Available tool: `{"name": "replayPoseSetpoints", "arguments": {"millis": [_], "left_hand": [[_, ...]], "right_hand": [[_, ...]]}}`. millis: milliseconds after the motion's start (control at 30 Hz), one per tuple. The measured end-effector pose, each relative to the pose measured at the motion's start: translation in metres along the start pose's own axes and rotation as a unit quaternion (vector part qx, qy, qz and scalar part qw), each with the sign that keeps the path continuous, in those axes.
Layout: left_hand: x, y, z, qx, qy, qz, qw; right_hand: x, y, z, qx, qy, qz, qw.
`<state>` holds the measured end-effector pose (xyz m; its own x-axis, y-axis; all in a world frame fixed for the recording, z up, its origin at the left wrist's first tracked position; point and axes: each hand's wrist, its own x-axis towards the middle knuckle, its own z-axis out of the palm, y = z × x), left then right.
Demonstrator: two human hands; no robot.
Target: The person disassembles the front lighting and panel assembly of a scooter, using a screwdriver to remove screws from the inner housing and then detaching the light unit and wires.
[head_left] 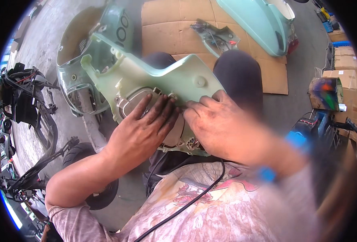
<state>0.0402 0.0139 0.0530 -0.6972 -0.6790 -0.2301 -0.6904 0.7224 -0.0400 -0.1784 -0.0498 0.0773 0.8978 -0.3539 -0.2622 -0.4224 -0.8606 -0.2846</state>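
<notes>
A pale green plastic scooter fairing panel [168,78] rests on my lap, its inner side facing up. Set in its middle is a dark-rimmed lamp-like unit [131,101], partly covered by my fingers. My left hand [140,131] lies flat over this unit with its fingers stretched out. Beside those fingertips, my right hand [219,125] has its fingers curled and pressed together against the panel. Whatever they pinch is hidden. A small round multi-hole part [192,143] shows near the panel's lower edge. A black cable [186,205] runs from there across my shirt.
Beyond my knees lies flattened cardboard [172,30] with a clear and grey lamp part [217,38] and a turquoise body panel [259,24]. A translucent green fairing [75,52] stands at the left. A stripped scooter frame [35,92] and tyre [106,193] are nearby; boxes [348,82] line the right.
</notes>
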Motion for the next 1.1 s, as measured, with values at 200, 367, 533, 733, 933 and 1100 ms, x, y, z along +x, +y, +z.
{"name": "replayPoseSetpoints", "arguments": {"millis": [200,367,533,733,933,1100], "left_hand": [[0.005,-0.005,-0.004,-0.021,-0.038,0.021,0.999],[0.005,-0.008,-0.007,-0.120,-0.030,-0.025,0.992],[0.004,-0.025,-0.025,-0.208,0.009,-0.066,0.976],[-0.012,-0.090,-0.032,-0.613,0.057,-0.192,0.765],[-0.061,-0.154,-0.005,-0.804,0.206,-0.186,0.526],[-0.063,-0.150,0.004,-0.865,0.260,-0.073,0.423]], "right_hand": [[0.003,0.015,0.018,0.156,0.144,0.021,0.977],[0.000,0.045,0.054,0.658,0.382,-0.032,0.648],[0.013,0.077,0.059,0.783,0.464,-0.116,0.398],[0.013,0.103,0.064,0.796,0.515,-0.025,0.316],[0.017,0.097,0.074,0.795,0.510,-0.008,0.328],[0.018,0.083,0.072,0.802,0.456,0.017,0.384]]}}
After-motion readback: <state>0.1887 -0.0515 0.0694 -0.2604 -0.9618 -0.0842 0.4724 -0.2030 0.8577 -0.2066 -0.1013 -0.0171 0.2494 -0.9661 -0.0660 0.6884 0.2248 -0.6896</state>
